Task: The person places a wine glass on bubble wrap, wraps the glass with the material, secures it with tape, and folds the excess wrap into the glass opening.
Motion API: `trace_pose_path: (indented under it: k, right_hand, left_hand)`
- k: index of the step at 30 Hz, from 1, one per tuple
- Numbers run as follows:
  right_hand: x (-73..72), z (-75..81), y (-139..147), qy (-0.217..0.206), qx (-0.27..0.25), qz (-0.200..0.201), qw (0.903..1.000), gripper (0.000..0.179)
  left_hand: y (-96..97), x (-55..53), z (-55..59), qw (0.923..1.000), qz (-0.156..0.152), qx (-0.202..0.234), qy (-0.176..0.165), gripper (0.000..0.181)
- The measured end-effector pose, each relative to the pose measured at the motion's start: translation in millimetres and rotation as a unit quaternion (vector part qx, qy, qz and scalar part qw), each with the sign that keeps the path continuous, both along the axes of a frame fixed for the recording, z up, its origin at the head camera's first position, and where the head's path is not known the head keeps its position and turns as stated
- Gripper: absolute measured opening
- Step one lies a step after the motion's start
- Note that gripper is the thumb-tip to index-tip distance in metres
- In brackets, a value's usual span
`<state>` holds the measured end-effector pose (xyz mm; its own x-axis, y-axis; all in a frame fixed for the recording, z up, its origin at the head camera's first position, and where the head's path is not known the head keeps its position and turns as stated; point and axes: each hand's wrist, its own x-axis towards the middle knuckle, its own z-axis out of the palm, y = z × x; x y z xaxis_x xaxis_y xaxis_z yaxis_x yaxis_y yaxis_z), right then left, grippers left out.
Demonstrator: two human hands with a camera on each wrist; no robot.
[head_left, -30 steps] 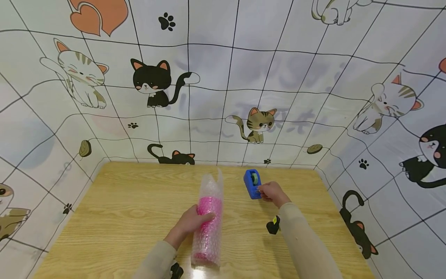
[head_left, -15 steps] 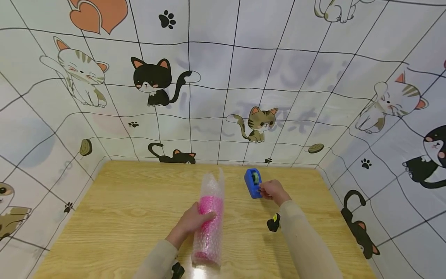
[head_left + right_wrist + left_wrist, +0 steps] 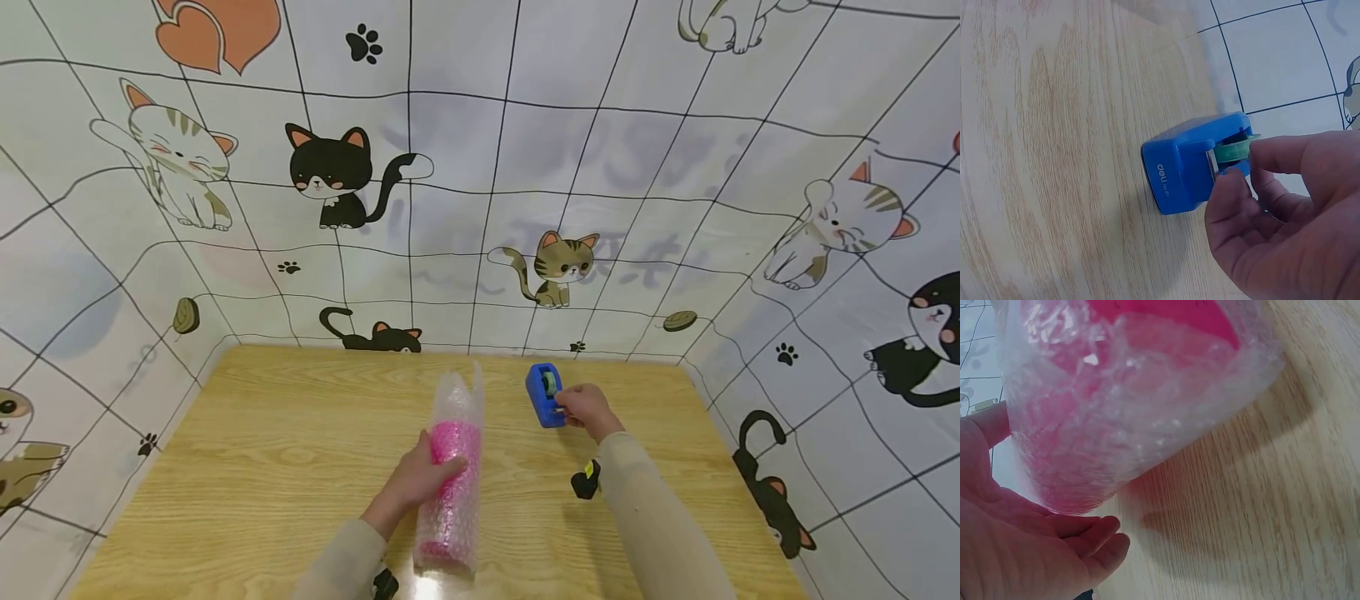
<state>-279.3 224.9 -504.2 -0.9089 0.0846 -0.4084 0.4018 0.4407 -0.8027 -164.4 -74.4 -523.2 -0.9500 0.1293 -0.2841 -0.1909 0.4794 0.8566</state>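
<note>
A pink cylinder in clear bubble wrap [image 3: 453, 467] lies lengthwise on the table, with loose wrap standing up past its far end. My left hand [image 3: 420, 475] holds it from the left, thumb across the top; in the left wrist view the fingers [image 3: 1094, 547] curl in under its side. Farther right stands a blue tape dispenser [image 3: 1185, 162] with a roll of green-looking tape [image 3: 1233, 152]. At its cutter my right hand [image 3: 588, 410] pinches the tape between thumb and forefinger; the tape's end is hidden behind the fingers.
The wooden table [image 3: 300, 417] meets a white grid-patterned wall covering [image 3: 450, 142] with printed cats at the back and both sides. A black wrist camera [image 3: 586, 480] hangs beside the right sleeve.
My right hand has shifted very slightly at the dispenser, fingers a touch higher. My left hand has slid marginally on the wrapped cylinder, which stays in place.
</note>
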Motion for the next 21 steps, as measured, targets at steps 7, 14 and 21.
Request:
trace_pose_path:
  k: [7,14,21]
  right_hand:
    - [0.6,-0.7,-1.2,0.013,0.014,-0.01,0.9998,0.04]
    - [-0.8,0.6,-0.4,0.018,-0.005,-0.005,0.9998,0.022]
    - [-0.4,-0.2,1.1,0.013,-0.011,0.005,0.9998,0.026]
  left_hand:
    - [1.5,1.7,2.9,0.9952,0.0,-0.045,0.087,0.095]
    - [5.6,2.6,0.3,0.9915,-0.003,-0.08,0.103,0.094]
    - [11.6,4.2,7.2,0.9884,0.018,-0.104,0.109,0.093]
